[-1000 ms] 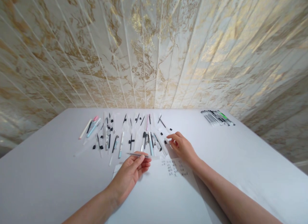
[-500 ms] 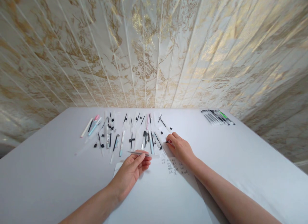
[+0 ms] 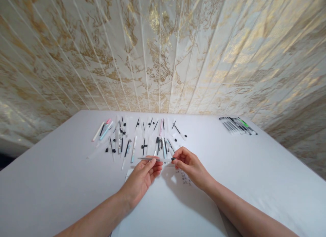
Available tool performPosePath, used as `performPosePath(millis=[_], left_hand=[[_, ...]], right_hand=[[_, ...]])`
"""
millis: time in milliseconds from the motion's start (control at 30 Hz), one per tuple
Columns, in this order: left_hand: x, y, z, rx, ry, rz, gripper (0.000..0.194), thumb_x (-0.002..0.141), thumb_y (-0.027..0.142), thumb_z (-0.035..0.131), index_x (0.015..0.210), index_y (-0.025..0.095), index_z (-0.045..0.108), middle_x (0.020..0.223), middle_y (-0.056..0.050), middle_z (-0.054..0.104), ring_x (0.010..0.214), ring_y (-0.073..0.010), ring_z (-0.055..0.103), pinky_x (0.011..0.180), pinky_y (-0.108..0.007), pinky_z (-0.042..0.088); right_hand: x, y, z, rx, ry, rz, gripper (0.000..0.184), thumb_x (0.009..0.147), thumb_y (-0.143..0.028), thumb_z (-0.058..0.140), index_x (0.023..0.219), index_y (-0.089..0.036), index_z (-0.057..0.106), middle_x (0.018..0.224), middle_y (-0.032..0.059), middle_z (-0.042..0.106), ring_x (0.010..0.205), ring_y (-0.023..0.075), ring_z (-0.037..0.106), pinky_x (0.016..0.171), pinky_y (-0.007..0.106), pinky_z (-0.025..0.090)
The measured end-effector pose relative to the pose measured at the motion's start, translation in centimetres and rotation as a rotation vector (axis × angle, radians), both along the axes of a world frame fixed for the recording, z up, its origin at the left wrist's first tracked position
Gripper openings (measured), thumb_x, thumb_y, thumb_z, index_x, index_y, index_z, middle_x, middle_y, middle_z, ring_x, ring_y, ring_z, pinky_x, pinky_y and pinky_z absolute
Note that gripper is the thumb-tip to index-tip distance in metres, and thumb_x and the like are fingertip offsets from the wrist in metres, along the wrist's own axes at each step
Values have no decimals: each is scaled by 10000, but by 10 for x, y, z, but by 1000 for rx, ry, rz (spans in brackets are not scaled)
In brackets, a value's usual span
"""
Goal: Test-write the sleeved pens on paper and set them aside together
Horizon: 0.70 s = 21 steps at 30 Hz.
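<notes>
A slim translucent pen (image 3: 166, 160) is held above the upper edge of a white sheet (image 3: 165, 206), lying nearly level, its point to the left. The fingers of the left hand (image 3: 145, 174) are clamped on its middle. The fingers of the right hand (image 3: 191, 167) are pinched on a small black end piece (image 3: 173, 159) at the pen's right end; whether it is seated cannot be told, nor can the barrel's contents. Handwriting (image 3: 186, 178) shows on the sheet beneath the right hand. Beyond, dark refills (image 3: 144, 146), clear barrels and black caps (image 3: 107, 150) lie scattered on the desk (image 3: 51, 182). A row of pens (image 3: 233, 125) lies at far right.
</notes>
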State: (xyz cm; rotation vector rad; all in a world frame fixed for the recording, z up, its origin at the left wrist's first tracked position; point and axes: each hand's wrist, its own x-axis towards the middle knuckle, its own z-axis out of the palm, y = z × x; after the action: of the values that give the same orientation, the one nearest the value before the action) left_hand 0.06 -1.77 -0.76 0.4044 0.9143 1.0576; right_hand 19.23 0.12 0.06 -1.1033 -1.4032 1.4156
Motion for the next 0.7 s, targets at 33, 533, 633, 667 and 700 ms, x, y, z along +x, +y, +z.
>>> performPosePath(millis=[33, 533, 633, 667, 700], left_hand=[[0, 0, 0, 0, -2, 0, 69, 826, 214, 698, 865, 159, 708, 827, -53, 726, 785, -115, 658, 752, -201, 525], [0, 1, 1, -20, -6, 19, 53, 855, 169, 654, 868, 153, 703, 820, -56, 725, 763, -109, 664, 717, -184, 537], [1, 2, 2, -30, 0, 21, 54, 858, 164, 648, 854, 156, 701, 821, -58, 728, 763, -108, 666, 709, -180, 538], [1, 2, 2, -33, -1, 23, 56, 860, 161, 645, 851, 158, 701, 822, -57, 729, 763, -108, 667, 708, -179, 538], [1, 3, 3, -35, 0, 25, 59, 861, 158, 643, 852, 159, 701, 822, -57, 729, 763, -107, 668, 709, -178, 538]], right_hand=[[0, 0, 0, -1, 6, -4, 241, 791, -378, 667, 824, -193, 516, 699, -27, 546, 636, 113, 515, 604, 246, 421], [0, -3, -5, 33, 110, 35, 210, 815, -325, 647, 849, -205, 477, 967, 42, 626, 762, 131, 623, 723, 299, 505], [-1, -3, -3, 5, 153, 37, 241, 806, -326, 650, 826, -211, 440, 896, 28, 637, 712, 128, 633, 694, 301, 515], [-1, -2, -3, -2, 141, 30, 242, 801, -323, 653, 822, -210, 440, 857, 18, 637, 686, 123, 626, 675, 293, 512], [-1, -2, -2, -6, 117, 20, 235, 798, -319, 652, 821, -209, 446, 821, 9, 634, 659, 118, 617, 656, 283, 506]])
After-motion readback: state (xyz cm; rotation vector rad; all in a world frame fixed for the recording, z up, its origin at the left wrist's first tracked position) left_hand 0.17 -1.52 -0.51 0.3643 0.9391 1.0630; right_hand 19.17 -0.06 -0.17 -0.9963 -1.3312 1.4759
